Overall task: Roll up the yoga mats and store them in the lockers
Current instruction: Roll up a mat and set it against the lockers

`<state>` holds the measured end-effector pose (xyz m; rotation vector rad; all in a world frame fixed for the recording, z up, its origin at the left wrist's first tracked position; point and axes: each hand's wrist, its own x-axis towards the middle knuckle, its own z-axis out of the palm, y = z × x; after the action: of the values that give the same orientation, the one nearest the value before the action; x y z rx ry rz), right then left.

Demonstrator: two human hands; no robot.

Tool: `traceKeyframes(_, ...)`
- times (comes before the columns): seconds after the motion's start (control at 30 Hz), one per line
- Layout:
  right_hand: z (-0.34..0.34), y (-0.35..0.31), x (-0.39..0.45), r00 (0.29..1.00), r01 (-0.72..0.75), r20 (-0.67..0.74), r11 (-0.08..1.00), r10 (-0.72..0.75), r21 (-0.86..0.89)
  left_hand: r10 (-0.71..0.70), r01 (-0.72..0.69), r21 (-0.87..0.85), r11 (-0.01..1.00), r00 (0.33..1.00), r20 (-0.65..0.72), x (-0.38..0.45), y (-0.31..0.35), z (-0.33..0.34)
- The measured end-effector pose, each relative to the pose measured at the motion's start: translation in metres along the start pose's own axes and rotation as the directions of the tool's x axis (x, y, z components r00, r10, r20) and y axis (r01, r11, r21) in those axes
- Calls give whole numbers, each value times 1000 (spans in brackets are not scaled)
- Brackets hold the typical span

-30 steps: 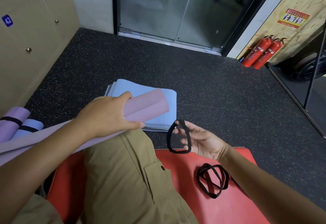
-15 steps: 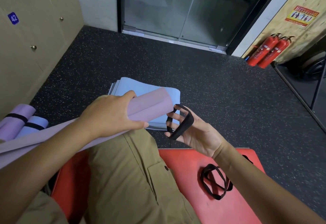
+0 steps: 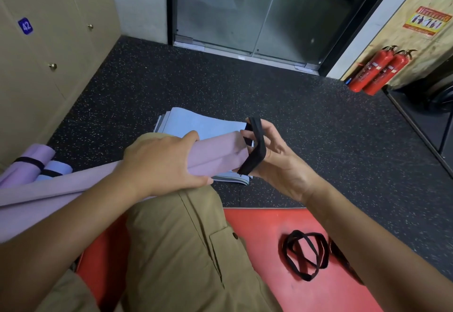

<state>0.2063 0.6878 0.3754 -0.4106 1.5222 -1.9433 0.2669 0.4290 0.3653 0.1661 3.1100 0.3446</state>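
A rolled pink yoga mat lies across my lap, and my left hand grips it near its right end. My right hand holds a black elastic band stretched over its fingers, right at the mat's end. Two strapped rolled mats, one purple and one blue, lie on the floor at the left. Folded light blue mats sit stacked on the floor ahead. Beige lockers numbered 41 and 42 line the left wall, doors closed.
I sit on a red bench with several loose black bands on it. Two red fire extinguishers stand at the right wall. A glass door is straight ahead across the dark speckled floor.
My right hand has lifted the black band from above the bench up to the end of the pink mat. My left hand has kept its grip.
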Motion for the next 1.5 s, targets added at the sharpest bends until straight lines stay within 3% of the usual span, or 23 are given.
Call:
traceKeyframes(0.17,9,-5,7,999,-31,10,974,34,-225,45,-45,26,999,999,7,3,4,1)
traceKeyframes(0.3,11,0,16,997,-70,-10,956,70,-283,50,-52,61,997,998,38,1,10,-2)
traceKeyframes(0.63,24,13,31,977,-215,-56,953,208,-213,17,-21,47,999,995,94,-1,6,-7)
traceKeyframes(0.93,23,4,32,960,-264,52,951,275,-158,-19,19,-2,1000,997,80,-3,3,-5)
traceKeyframes(1.17,22,-13,36,943,-259,115,908,311,-330,-1,10,-136,991,997,73,-9,2,-11)
traceKeyframes(1.5,23,1,36,972,-197,80,950,222,-241,60,31,-440,897,980,190,16,17,-30)
